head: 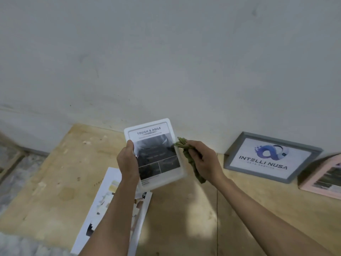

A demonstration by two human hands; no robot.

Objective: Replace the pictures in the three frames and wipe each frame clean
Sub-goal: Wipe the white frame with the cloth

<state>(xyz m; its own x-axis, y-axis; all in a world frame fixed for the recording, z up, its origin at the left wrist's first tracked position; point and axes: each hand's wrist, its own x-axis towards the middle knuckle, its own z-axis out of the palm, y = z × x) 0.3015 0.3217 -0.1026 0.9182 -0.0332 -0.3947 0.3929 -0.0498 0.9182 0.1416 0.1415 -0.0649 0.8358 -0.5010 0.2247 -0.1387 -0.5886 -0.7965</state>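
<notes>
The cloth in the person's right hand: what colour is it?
Olive green cloth, head view.

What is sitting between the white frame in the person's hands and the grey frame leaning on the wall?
In the head view, only the right hand gripping a green cloth, with bare wooden table beneath.

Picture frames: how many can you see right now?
3. A white plastic frame held in the left hand; a grey frame leaning against the wall; a pink frame at the right edge, partly cut off. More may sit out of view.
</notes>
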